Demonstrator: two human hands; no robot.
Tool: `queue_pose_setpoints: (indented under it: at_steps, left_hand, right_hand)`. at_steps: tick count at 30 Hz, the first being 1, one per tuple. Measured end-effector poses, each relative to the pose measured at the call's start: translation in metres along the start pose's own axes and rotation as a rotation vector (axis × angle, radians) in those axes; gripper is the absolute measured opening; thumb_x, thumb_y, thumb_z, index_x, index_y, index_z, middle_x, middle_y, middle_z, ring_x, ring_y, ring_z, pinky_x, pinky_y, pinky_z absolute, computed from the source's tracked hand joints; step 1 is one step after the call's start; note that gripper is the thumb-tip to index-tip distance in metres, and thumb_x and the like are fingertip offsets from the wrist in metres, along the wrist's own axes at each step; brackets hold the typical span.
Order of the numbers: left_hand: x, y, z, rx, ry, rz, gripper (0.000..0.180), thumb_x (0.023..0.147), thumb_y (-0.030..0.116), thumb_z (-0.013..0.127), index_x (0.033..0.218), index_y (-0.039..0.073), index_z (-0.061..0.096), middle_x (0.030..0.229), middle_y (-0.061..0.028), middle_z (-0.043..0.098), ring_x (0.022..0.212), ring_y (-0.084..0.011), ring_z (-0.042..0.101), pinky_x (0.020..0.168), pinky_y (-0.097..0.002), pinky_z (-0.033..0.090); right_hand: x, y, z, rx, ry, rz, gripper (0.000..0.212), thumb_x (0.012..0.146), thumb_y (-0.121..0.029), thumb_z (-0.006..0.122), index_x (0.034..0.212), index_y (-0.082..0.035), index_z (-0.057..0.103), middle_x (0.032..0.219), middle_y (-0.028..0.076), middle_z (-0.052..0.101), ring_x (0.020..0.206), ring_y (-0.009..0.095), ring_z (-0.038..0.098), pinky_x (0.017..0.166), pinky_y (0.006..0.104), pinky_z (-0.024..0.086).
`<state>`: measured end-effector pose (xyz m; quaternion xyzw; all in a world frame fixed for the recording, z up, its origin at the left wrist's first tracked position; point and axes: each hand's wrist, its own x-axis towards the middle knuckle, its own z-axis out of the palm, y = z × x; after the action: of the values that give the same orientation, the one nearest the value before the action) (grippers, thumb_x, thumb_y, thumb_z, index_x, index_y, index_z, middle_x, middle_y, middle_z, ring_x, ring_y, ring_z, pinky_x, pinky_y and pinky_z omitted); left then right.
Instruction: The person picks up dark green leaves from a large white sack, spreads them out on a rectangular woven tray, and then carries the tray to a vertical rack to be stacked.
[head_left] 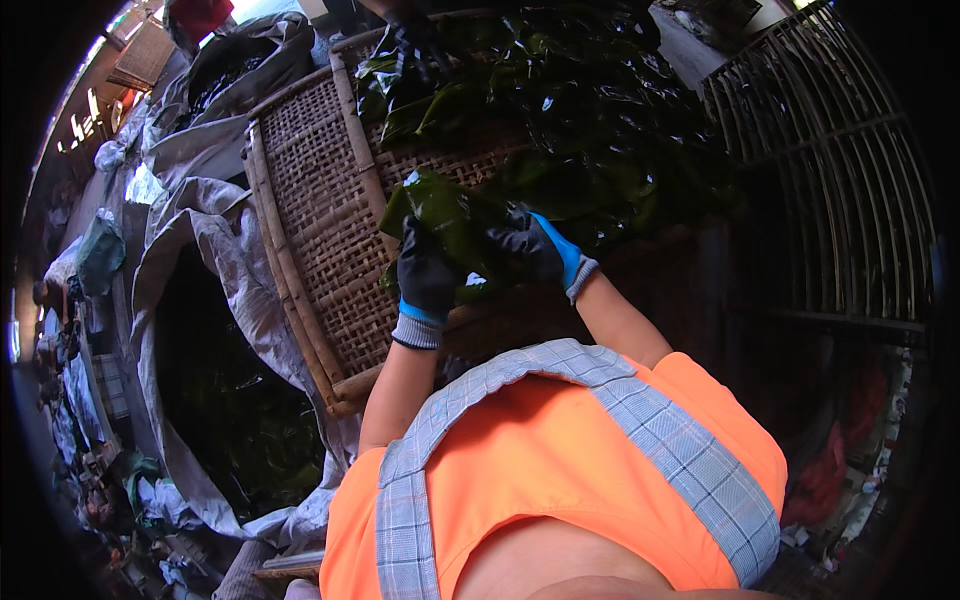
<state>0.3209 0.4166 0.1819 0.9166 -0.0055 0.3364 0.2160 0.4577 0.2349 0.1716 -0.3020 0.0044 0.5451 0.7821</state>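
Note:
My left hand (pixel 426 268), in a black glove with a blue band and grey cuff, is closed on the near left edge of a wet dark-green sheet that looks like kelp (pixel 448 212). My right hand (pixel 533 246), gloved alike, is closed on the same sheet a little to the right; its fingertips are partly hidden in the dark folds. The held sheet lies at the near edge of a heap of glossy kelp (pixel 600 110). Beneath the heap is a woven bamboo rack (pixel 310 150), bare on its left side.
Left of the rack, a large grey sack (pixel 225 225) gapes open with dark-green leaves (pixel 245 430) inside. A second sack (pixel 235 75) stands beyond it. Across the rack is another person's dark-gloved hand (pixel 415 45). A slatted bamboo frame (pixel 830 170) stands at the right.

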Motion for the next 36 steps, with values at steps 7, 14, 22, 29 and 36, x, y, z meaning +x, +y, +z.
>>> queue_pose_setpoints:
  at_steps: [7, 14, 22, 29, 36]
  left_hand:
    - [0.012, -0.002, 0.041, -0.978, -0.256, -0.502, 0.034, 0.091, 0.015, 0.048, 0.121, -0.001, 0.052, 0.116, -0.011, 0.059, 0.103, -0.0213, 0.058, 0.089, -0.0298, 0.048]
    - [0.04, 0.012, 0.082, -1.791, 0.118, -1.286, 0.025, 0.09, 0.013, 0.052, 0.112, 0.001, 0.057, 0.107, -0.0104, 0.061, 0.095, -0.0229, 0.061, 0.083, -0.0354, 0.052]
    - [0.074, -0.074, 0.127, -1.578, 0.001, -1.148, 0.026, 0.09, 0.019, 0.053, 0.108, 0.0, 0.058, 0.097, -0.0083, 0.063, 0.086, -0.0195, 0.061, 0.077, -0.0316, 0.052]
    - [0.074, -0.048, 0.148, -1.354, 0.015, -1.502, 0.021, 0.09, 0.027, 0.054, 0.091, 0.007, 0.06, 0.079, -0.0035, 0.061, 0.069, -0.02, 0.057, 0.06, -0.0355, 0.049]
    - [0.07, -0.029, 0.127, -1.384, -0.125, -1.55, 0.038, 0.088, 0.041, 0.057, 0.101, 0.005, 0.056, 0.094, -0.0118, 0.063, 0.076, -0.024, 0.061, 0.064, -0.0413, 0.053]
  right_hand:
    - [0.006, -0.057, -0.022, -0.535, 0.337, -0.223, 0.028, 0.091, -0.015, 0.039, 0.109, -0.003, 0.057, 0.102, 0.011, 0.063, 0.084, 0.019, 0.062, 0.073, 0.0305, 0.052]
    - [0.068, -0.089, -0.109, -0.951, 0.284, -0.137, 0.026, 0.09, -0.018, 0.047, 0.109, -0.001, 0.055, 0.095, 0.013, 0.064, 0.075, 0.019, 0.063, 0.067, 0.0265, 0.052]
    - [0.097, -0.153, -0.054, -1.353, 0.343, -0.206, 0.04, 0.095, -0.03, 0.031, 0.117, -0.007, 0.056, 0.094, 0.008, 0.067, 0.085, 0.018, 0.063, 0.075, 0.0323, 0.05]
    - [0.118, -0.165, -0.031, -2.048, 0.403, -0.558, 0.027, 0.086, -0.013, 0.053, 0.111, -0.005, 0.057, 0.104, 0.015, 0.063, 0.09, 0.034, 0.062, 0.081, 0.0418, 0.05]
    - [0.227, -0.128, -0.03, -2.426, 0.515, -0.685, 0.042, 0.083, -0.017, 0.055, 0.124, -0.015, 0.049, 0.118, 0.01, 0.057, 0.105, 0.027, 0.056, 0.092, 0.0396, 0.042]
